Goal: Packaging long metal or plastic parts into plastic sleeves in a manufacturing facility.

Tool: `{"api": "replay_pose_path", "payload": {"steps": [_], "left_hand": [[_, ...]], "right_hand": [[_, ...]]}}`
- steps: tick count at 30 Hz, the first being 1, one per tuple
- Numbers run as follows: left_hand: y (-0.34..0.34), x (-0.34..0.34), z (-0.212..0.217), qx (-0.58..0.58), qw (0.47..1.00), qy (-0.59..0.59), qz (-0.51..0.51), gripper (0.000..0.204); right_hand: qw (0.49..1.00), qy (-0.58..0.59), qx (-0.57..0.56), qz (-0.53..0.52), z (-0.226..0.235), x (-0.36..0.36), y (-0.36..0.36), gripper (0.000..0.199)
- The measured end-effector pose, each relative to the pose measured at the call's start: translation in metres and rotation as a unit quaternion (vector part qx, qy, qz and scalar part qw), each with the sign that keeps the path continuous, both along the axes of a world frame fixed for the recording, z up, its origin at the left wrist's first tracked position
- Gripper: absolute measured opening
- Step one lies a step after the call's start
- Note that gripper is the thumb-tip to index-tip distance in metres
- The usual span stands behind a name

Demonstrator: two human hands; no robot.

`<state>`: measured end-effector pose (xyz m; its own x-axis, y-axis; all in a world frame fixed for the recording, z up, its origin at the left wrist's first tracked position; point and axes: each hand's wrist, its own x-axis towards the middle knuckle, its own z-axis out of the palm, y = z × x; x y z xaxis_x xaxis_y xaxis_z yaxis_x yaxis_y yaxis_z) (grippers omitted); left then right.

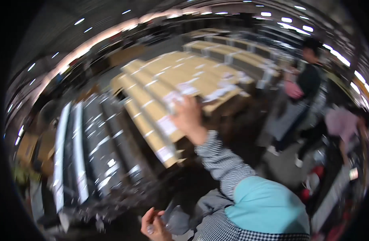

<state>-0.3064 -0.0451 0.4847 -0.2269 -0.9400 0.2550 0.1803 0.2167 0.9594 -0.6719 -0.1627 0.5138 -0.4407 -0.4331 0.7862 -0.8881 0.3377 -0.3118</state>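
Observation:
My right hand (187,117) stretches out over a row of long tan cardboard cartons (154,94), fingers spread and blurred by motion. It is over the near cartons, close to a white label (166,125); whether it touches them I cannot tell. A checked sleeve covers that arm. Low in the view, my left hand (154,225) is held with its fingers curled in. Something small and pale shows between those fingers, too blurred to name. Grey fabric (178,220) lies just beside this hand.
Long dark packages in shiny plastic wrap (100,140) lie left of the cartons. Further cartons (228,52) are stacked behind. On the right, one person (309,80) stands with something pink, and another person in a pink top (341,122) bends down.

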Motion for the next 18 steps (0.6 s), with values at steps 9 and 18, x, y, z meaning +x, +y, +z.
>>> {"api": "replay_pose_path", "payload": {"steps": [9,18], "left_hand": [[0.064,-0.069,0.019,-0.025,0.992,0.01,-0.126,0.03],[0.131,-0.133,0.015,-0.133,0.956,0.012,-0.26,0.032]], "right_hand": [[0.986,-0.101,0.108,0.082,-0.043,0.049,0.158,0.065],[0.891,-0.1,-0.014,0.443,-0.07,0.112,0.325,0.078]]}}
